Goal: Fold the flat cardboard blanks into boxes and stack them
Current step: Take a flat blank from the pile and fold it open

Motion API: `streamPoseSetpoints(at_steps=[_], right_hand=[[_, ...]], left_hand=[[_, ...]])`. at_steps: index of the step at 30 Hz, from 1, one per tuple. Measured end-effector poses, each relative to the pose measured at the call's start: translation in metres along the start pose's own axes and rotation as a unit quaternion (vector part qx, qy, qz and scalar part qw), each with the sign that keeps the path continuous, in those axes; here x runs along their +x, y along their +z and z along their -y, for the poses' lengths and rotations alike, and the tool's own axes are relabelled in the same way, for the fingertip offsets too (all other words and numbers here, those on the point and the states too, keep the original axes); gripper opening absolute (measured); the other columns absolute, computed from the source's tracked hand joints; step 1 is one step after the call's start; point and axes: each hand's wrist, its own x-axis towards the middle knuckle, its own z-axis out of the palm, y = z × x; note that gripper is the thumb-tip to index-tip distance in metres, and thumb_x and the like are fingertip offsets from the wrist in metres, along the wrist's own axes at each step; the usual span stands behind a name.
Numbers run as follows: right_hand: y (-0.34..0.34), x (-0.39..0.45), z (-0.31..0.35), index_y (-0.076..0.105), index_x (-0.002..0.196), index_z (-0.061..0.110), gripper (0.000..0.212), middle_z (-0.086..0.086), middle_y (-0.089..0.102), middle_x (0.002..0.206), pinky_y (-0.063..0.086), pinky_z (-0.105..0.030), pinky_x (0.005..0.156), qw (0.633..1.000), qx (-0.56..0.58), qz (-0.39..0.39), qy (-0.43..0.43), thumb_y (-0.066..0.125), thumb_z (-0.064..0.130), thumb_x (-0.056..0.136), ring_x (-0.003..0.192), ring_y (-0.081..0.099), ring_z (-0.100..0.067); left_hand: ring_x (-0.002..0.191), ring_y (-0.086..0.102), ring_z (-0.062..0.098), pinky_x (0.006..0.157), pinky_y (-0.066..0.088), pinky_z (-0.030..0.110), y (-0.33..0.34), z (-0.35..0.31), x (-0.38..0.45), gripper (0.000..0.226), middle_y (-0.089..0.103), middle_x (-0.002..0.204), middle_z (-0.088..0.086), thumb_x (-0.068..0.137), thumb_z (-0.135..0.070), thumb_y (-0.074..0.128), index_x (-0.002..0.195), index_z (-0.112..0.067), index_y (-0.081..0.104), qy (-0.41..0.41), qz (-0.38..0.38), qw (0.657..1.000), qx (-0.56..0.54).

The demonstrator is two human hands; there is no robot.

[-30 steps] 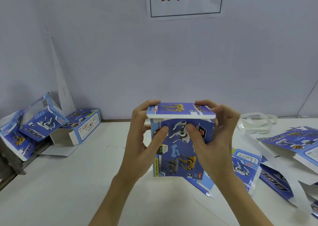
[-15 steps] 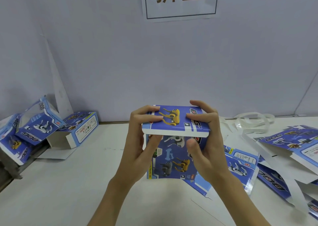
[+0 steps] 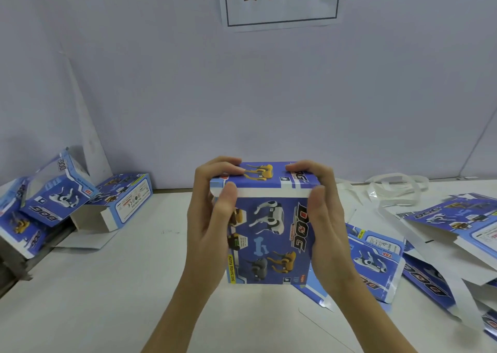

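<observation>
Above the middle of the bench [image 3: 113, 285], the person holds a blue toy-dog box [image 3: 269, 234] upright. The left hand [image 3: 208, 218] and right hand [image 3: 324, 218] grip its sides, fingers curled over the top flap [image 3: 265, 176], thumbs on the front; the flap looks nearly closed. At the bench's left edge lie folded boxes [image 3: 80, 199], leaning in a loose heap rather than a neat stack. Toward the right edge, flat blanks [image 3: 376, 261] await folding, so much of the work seems left.
</observation>
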Motion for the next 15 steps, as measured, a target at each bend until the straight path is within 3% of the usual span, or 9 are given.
streamPoseSetpoints(at_steps=[3,5,9,13,15], right_hand=[[0.003,-0.001,-0.001,0.060,0.115,0.037,0.021,0.003,0.069,0.121,0.063,-0.028,0.065,0.999,-0.015,-0.021,-0.026,0.053,0.051,0.101,0.105,0.076,-0.024],[0.003,-0.001,-0.003,0.060,0.116,0.038,0.014,0.008,0.069,0.121,0.062,-0.025,0.065,0.998,-0.030,-0.027,-0.041,0.050,0.043,0.107,0.108,0.075,-0.022],[0.004,-0.002,-0.004,0.060,0.115,0.040,0.019,0.008,0.068,0.122,0.062,-0.024,0.065,0.998,-0.032,-0.020,-0.046,0.048,0.044,0.102,0.109,0.075,-0.023],[0.002,-0.001,-0.001,0.060,0.117,0.038,0.017,0.007,0.071,0.116,0.062,-0.025,0.064,0.998,-0.025,-0.023,-0.047,0.049,0.044,0.105,0.103,0.077,-0.022],[0.000,0.000,0.000,0.060,0.118,0.035,0.020,0.006,0.072,0.115,0.063,-0.026,0.065,0.998,-0.019,-0.029,-0.060,0.047,0.043,0.105,0.101,0.077,-0.022]], left_hand=[[0.113,0.068,0.022,0.066,0.058,0.028,-0.001,0.002,-0.002,0.015,0.062,0.130,-0.006,0.106,-0.035,0.048,0.113,-0.039,0.060,0.047,-0.004,0.998,0.044],[0.114,0.066,0.025,0.068,0.056,0.023,0.000,0.005,-0.003,0.016,0.061,0.130,-0.004,0.108,-0.031,0.046,0.115,-0.037,0.059,0.067,-0.013,0.996,0.062],[0.121,0.065,0.028,0.069,0.062,0.049,0.000,0.008,-0.005,0.016,0.059,0.134,-0.005,0.105,-0.036,0.048,0.115,-0.040,0.059,0.038,-0.022,0.997,0.056],[0.120,0.069,0.017,0.072,0.064,0.033,-0.003,0.009,-0.002,0.031,0.058,0.139,-0.017,0.105,-0.042,0.048,0.136,-0.043,0.049,0.002,0.014,1.000,0.001],[0.127,0.064,0.013,0.083,0.064,0.036,-0.007,0.014,-0.001,0.048,0.054,0.145,-0.020,0.105,-0.051,0.051,0.150,-0.042,0.036,0.022,0.051,0.998,0.018]])
